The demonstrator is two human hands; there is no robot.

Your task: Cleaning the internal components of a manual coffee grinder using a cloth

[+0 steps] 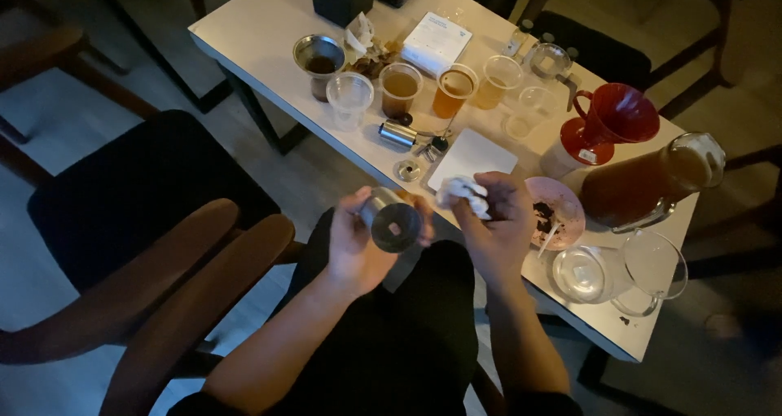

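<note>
Head view: metal cylinder and tissue in hand

Left hand (358, 241) fingers wrap a short metal cylinder (391, 221), its long axis tilted, round end facing the camera. Right hand (497, 221) fingers pinch a crumpled white tissue (463, 192) just beside it. Beyond the fingertips, on the white table (252, 25), lie a blank white square card (472, 157) and, farther off, a white rectangular leaflet (437, 41).

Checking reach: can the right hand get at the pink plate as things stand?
Probably yes. The right hand is right beside the pink plate with nothing between them, but it already holds a white tissue, so its fingers aren't free.
</note>
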